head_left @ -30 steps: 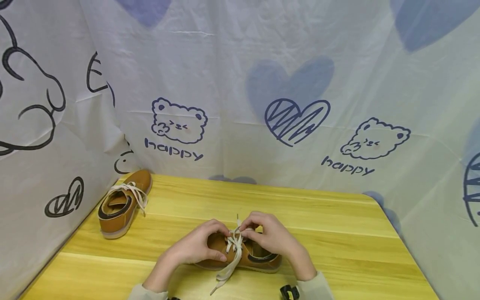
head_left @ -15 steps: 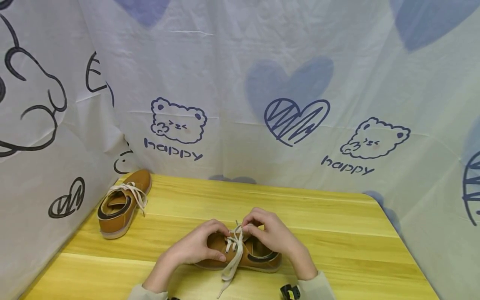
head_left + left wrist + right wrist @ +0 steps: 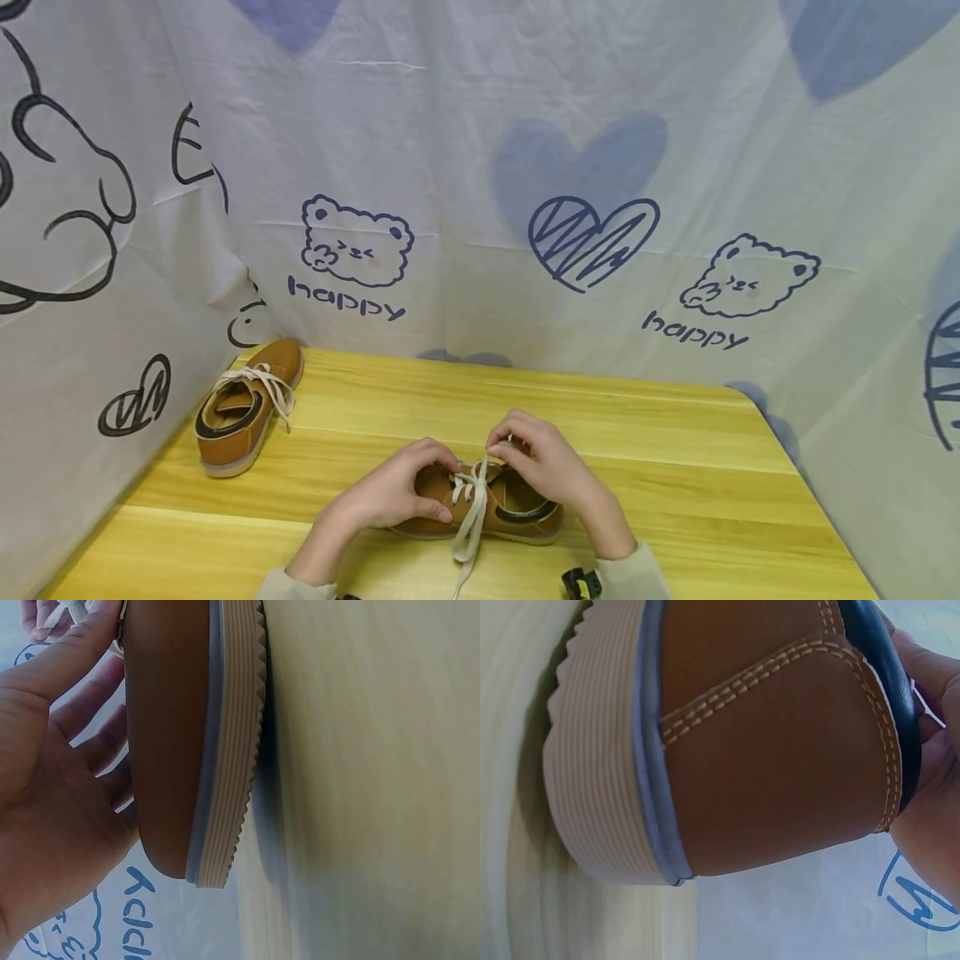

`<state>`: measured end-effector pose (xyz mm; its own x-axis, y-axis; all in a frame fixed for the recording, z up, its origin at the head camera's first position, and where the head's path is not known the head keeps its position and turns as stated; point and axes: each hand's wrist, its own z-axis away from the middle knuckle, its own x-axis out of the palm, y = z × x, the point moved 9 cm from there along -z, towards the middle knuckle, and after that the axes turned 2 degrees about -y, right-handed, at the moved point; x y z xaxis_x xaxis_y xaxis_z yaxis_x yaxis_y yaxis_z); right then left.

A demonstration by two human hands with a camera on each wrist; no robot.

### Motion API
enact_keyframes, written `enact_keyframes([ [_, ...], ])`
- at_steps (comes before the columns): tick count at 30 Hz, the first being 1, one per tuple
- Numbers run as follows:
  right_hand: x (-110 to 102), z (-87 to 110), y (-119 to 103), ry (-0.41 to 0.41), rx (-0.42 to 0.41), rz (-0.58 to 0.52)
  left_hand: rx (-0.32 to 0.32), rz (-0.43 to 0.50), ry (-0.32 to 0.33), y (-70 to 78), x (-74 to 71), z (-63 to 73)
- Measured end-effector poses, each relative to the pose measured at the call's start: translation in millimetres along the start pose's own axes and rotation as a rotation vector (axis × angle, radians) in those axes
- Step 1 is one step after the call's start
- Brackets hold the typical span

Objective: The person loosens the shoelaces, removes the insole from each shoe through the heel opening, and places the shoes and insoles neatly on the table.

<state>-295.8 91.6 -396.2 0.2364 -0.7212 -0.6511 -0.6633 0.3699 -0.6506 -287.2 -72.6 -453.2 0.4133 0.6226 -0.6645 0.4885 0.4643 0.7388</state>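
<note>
A tan leather shoe point(image 3: 504, 523) lies on the table, its toe to the left and its heel to the right. Over its toe end, my left hand point(image 3: 393, 493) grips the shoe, thumb on the near side and fingers across the top. My right hand point(image 3: 546, 458) is above the shoe's opening and pinches the white shoelace point(image 3: 471, 523) between thumb and index finger. A length of that lace hangs over the near side onto the table. In the left wrist view the toe point(image 3: 169, 735) and ridged sole show; the right wrist view shows the stitched heel point(image 3: 780, 772).
A second tan shoe point(image 3: 232, 446) with its white lace tied in a bow stands at the table's left back edge. The yellow wood-grain table point(image 3: 660, 500) is bordered at the back and left by a white printed cloth point(image 3: 465, 167).
My right hand has moved slightly up and away from me, pulling the lace; its far loose end has drawn in toward the fingers. The hanging part has shifted right. My left hand stays put.
</note>
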Motion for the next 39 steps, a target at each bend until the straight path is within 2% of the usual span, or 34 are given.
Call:
enact_keyframes([
  [25,-17,2.5,3,0.114,-0.013,0.039,0.01,-0.004,0.01,-0.8,0.4,-0.5],
  [39,-30,5.3,3,0.213,-0.07,0.062,0.019,-0.02,0.016,0.8,-0.1,-0.3],
])
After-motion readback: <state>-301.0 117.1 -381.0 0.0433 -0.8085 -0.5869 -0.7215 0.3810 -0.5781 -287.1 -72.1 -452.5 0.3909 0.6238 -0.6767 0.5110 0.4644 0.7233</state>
